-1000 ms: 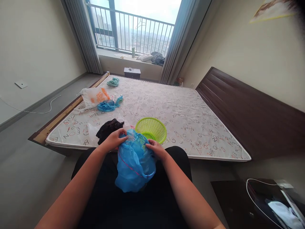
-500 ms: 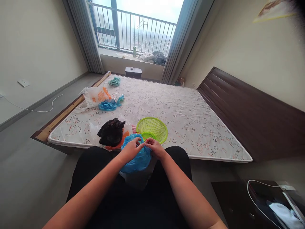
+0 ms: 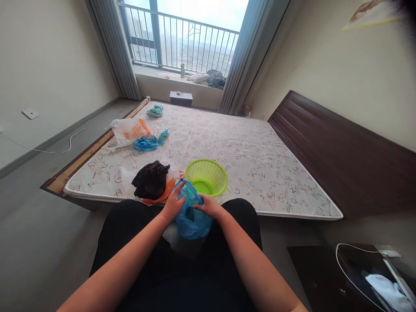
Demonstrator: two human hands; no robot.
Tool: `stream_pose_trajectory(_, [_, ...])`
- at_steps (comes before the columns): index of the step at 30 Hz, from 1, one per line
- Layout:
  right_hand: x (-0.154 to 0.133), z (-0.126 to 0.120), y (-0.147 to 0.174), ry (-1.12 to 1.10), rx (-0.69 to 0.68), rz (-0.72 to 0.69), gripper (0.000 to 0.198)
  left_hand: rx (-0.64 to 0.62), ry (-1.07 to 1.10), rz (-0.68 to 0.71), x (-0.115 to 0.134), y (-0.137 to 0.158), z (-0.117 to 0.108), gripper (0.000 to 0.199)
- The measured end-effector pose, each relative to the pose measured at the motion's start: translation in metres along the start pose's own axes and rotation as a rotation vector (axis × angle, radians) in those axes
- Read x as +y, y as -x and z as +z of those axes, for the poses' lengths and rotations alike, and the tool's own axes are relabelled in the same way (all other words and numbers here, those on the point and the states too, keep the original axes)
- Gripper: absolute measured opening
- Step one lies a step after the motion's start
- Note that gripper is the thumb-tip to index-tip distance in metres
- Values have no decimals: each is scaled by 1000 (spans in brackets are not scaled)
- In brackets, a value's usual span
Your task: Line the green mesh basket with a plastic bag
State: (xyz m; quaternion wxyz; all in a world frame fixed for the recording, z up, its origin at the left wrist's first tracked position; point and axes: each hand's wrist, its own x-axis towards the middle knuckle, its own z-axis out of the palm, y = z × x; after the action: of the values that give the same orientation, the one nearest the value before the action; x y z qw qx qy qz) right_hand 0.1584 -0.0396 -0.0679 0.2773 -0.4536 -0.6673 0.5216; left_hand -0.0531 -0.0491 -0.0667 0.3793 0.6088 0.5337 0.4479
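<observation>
Between my knees hangs a blue plastic bag (image 3: 195,225), its top spread apart by both hands. My left hand (image 3: 174,203) is closed on the bag's left edge, where a thin red strip shows at the fingertips. On the opposite edge, my right hand (image 3: 209,206) grips the plastic with thumb and fingers. What the bag holds is hidden. Just beyond it, on the mattress edge, stands a green plastic basket (image 3: 221,175). A knotted-looking black plastic bag (image 3: 151,180) lies left of my left hand, on a white and orange bag (image 3: 164,195).
Farther back on the mattress (image 3: 253,160) lie another blue bag (image 3: 146,143), a white bag with orange print (image 3: 128,130) and a teal coiled bundle (image 3: 155,111). A wooden bed frame (image 3: 94,147) edges the left; a dark headboard (image 3: 341,143) rises at right.
My hands have moved apart, from pinching together at the bag's top to holding its two sides. The bag's mouth has opened.
</observation>
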Motion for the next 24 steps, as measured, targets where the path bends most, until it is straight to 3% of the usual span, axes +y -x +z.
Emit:
stream_pose_trajectory(2, [1,1,-1,135,31,-56,13,47,-91,56,0,0,-7,62])
stream_pose_trajectory(7, [-9,-2,-2,284,329,-162,20,295,-276,99,-1,0,-21,41])
stream_pose_trajectory(10, [-17,-5,2,342,426,-210,13,415,-337,79,-10,-1,-23,64])
stream_pose_trajectory(12, [-19,-5,6,402,455,-213,8,348,-322,55,-19,-2,-23,87])
stream_pose_trajectory(14, [-21,-4,9,472,467,-231,10,227,-270,-24,-30,-3,-24,92])
stream_pose_trajectory(19, [-19,-5,13,462,599,-293,16,78,-200,-229,-48,-8,-34,46])
stream_pose_trajectory(24, [-17,-20,17,95,834,-45,28,214,-150,-335,-64,-16,-53,32])
